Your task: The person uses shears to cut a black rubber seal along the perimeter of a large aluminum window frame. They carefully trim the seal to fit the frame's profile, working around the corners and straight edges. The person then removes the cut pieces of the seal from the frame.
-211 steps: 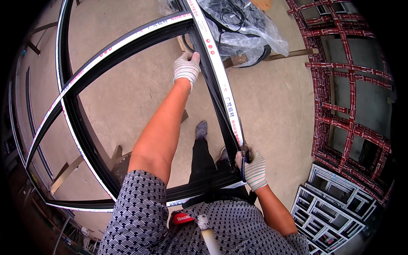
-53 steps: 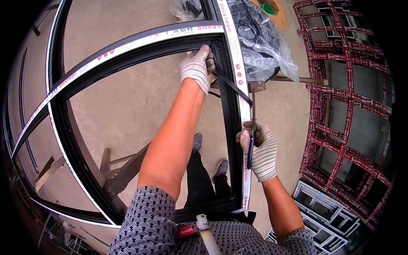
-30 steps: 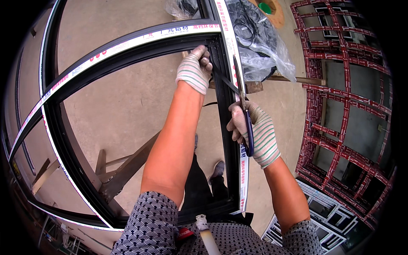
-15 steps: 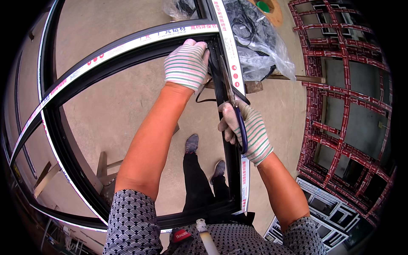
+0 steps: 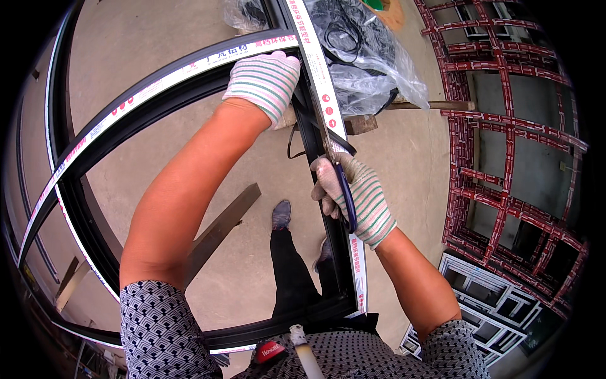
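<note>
My left hand (image 5: 264,83), in a striped knit glove, is curled at the inner corner of a large black window frame (image 5: 308,142). Its fingertips point into the corner, and what they grip is hidden. In my right hand (image 5: 358,196), gloved alike, are scissors (image 5: 344,196) with dark blue handles. Their blades point up along the frame's right bar, toward the corner. A thin black rubber strip (image 5: 344,144) hangs loosely about this bar, looping to both sides beside the blades. White printed protective tape (image 5: 319,69) covers the frame's faces.
Clear plastic wrapping (image 5: 372,76) with coiled black strip lies beyond the bar. A wooden beam (image 5: 224,227) shows under the frame, near my left forearm. To the right stand frames wrapped in red (image 5: 505,158) and white frames (image 5: 486,303). My feet (image 5: 282,215) show through the frame opening.
My left hand has shifted slightly left and its fingertips are more hidden, with the elbow swung outward. The view has shifted a little. My right hand keeps its hold on the scissors.
</note>
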`<action>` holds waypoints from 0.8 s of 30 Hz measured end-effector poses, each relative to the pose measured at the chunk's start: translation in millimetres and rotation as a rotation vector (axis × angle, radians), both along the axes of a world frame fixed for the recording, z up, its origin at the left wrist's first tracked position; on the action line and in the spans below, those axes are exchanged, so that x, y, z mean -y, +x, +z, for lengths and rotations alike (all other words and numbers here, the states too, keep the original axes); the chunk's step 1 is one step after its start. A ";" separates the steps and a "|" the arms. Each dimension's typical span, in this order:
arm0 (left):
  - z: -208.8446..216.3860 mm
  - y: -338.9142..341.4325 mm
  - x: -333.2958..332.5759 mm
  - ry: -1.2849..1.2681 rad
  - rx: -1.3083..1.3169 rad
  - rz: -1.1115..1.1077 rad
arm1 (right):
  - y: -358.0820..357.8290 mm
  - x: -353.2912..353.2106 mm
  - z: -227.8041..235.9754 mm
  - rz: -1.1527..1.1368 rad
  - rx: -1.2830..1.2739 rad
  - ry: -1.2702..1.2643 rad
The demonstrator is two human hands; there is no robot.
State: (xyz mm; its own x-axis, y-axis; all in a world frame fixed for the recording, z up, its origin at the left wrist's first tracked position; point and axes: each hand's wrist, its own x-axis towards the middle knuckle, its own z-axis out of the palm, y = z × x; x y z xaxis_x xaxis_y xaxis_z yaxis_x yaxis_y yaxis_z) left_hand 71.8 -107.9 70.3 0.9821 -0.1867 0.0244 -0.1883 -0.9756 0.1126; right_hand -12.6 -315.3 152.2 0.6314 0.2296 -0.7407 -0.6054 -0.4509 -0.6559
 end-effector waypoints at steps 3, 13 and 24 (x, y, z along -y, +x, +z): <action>10.1 4.0 3.7 0.063 -0.007 -0.084 | 1.3 0.0 1.7 0.007 -0.003 0.003; -18.0 -0.2 -7.1 -0.038 0.140 -0.044 | 0.4 4.5 -1.3 -0.026 0.008 0.055; -53.4 -18.9 1.8 -0.431 0.521 0.307 | 0.2 6.0 -1.1 0.008 0.006 0.062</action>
State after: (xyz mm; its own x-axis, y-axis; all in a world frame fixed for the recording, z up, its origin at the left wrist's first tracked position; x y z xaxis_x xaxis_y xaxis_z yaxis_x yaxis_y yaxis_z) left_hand 53.0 -109.7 16.9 0.8295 0.2255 0.5110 -0.0480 -0.8826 0.4676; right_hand -12.4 -321.3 151.0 0.6342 0.2796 -0.7209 -0.5979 -0.4139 -0.6865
